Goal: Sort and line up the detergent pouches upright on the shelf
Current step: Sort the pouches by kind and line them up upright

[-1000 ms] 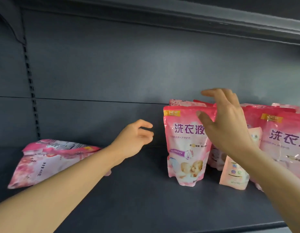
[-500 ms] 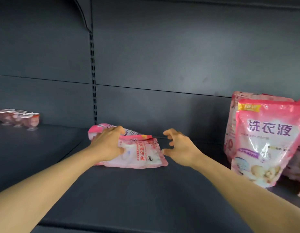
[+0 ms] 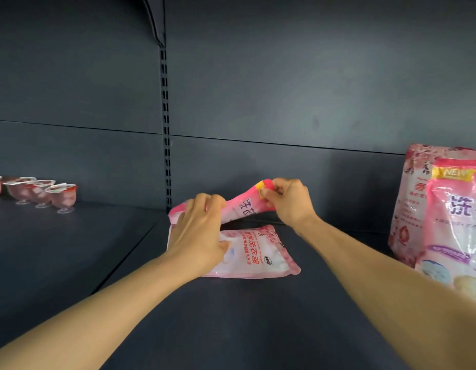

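We read "NEW" on the yellow tag of the upright front pouch (image 3: 455,225). The flat pouch (image 3: 258,252) carries "洗衣液" (red, running sideways).

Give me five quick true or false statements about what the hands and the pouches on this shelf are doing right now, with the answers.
1. The right hand pinches the top edge of the raised pouch. True.
2. The lower pouch stands upright. False: it lies flat on the shelf.
3. The left hand hangs idle off the shelf. False: it holds the raised pouch's other end.
4. The standing pouches are at the right edge of the view. True.
5. The jelly cups sit beside the standing pouches. False: they are far left.
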`<act>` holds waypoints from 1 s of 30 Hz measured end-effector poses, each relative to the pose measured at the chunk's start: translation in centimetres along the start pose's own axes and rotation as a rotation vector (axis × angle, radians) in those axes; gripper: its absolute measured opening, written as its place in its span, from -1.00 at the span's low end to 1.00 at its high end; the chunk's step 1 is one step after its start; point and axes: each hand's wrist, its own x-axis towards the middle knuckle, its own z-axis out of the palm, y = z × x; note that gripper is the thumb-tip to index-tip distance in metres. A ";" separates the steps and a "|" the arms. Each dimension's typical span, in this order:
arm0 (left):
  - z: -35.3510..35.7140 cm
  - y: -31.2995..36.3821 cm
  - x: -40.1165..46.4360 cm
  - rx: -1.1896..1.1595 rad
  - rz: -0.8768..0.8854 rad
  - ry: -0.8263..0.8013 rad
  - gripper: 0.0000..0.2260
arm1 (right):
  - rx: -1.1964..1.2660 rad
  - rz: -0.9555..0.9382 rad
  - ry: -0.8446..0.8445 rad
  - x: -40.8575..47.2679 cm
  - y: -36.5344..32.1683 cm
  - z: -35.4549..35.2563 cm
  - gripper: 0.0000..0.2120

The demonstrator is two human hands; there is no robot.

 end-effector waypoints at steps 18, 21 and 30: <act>1.7 7.6 -0.6 0.446 0.512 -0.408 -0.77 | -0.663 -0.199 0.221 3.7 -4.5 -11.6 -0.85; 2.0 8.0 -0.2 0.493 0.522 -0.424 -0.66 | -0.833 -0.214 0.222 4.0 -4.1 -12.7 -0.90; 0.7 5.4 0.3 0.016 0.080 -0.088 -0.88 | -0.999 -0.290 0.170 4.2 -3.0 -13.4 -0.84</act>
